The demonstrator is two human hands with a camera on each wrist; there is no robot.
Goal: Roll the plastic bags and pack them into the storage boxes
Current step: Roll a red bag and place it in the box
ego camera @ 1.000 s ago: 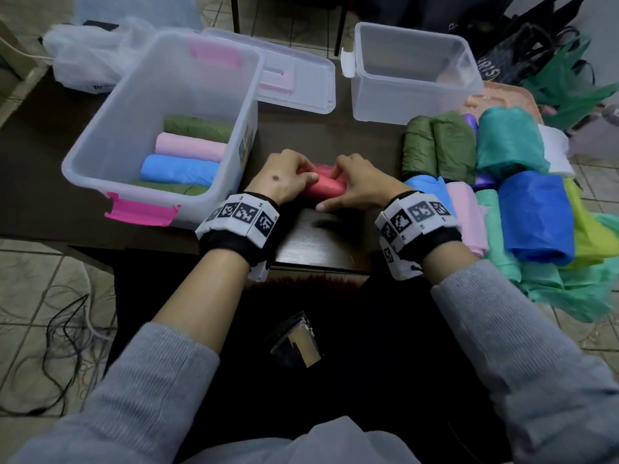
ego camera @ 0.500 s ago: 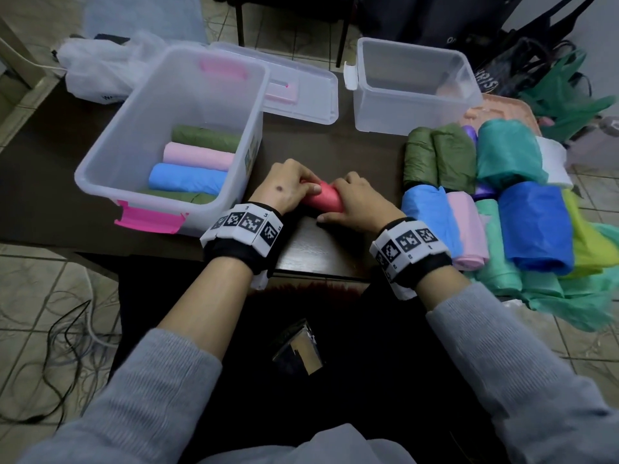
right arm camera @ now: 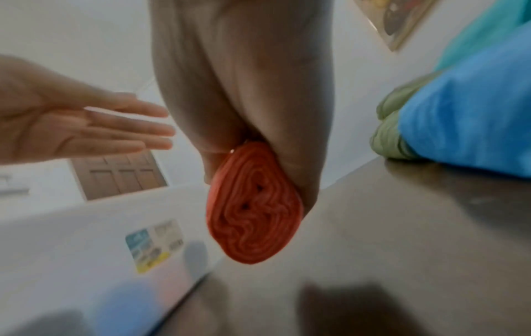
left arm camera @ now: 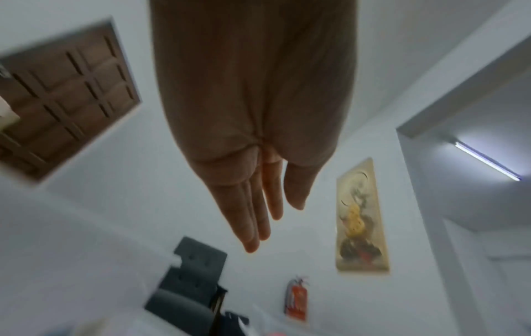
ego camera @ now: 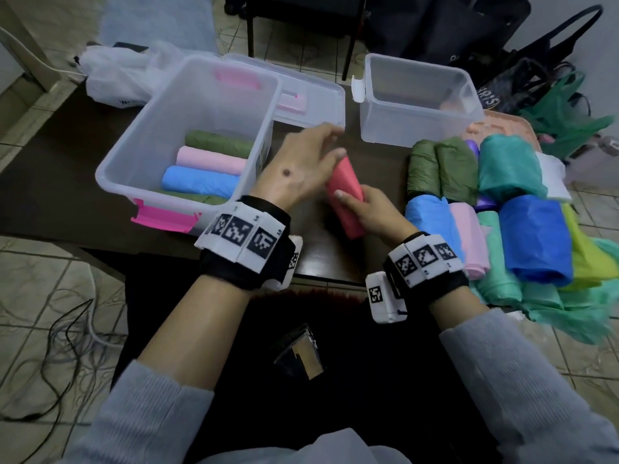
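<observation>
**A:** Gripping the rolled red plastic bag (ego camera: 345, 199) is the right hand (ego camera: 371, 214), fingers and thumb curling round the lower part of it, and it is holding the roll tilted, just above the dark bench (ego camera: 378, 162).

**B:** The right wrist view is showing the roll's end (right arm camera: 254, 204), a tight spiral of layers, squeezed between thumb and fingers.

**A:** The left hand (ego camera: 294, 169) is hovering beside the roll's upper end with fingers straight and spread, carrying nothing. Whether a fingertip is touching the roll, I cannot tell.

**B:** The left wrist view is agreeing: the palm (left arm camera: 258, 136) is showing flat, with fingers extended together.

**A:** To the left, the large clear storage box (ego camera: 140, 142) with pink latches is sitting on the bench, and four rolls are lying side by side in it: an olive green roll (ego camera: 217, 142) farthest back, then a pink roll (ego camera: 209, 160), a blue roll (ego camera: 197, 182), and another green one (ego camera: 187, 197) showing only its edge at the near wall.

**B:** Its lid (ego camera: 315, 92) is lying behind it. The smaller clear storage box (ego camera: 418, 125) is standing farther back on the right.

**A:** On the right, a pile of folded bags (ego camera: 532, 239) is resting in green, teal, blue, pink and yellow.
</observation>
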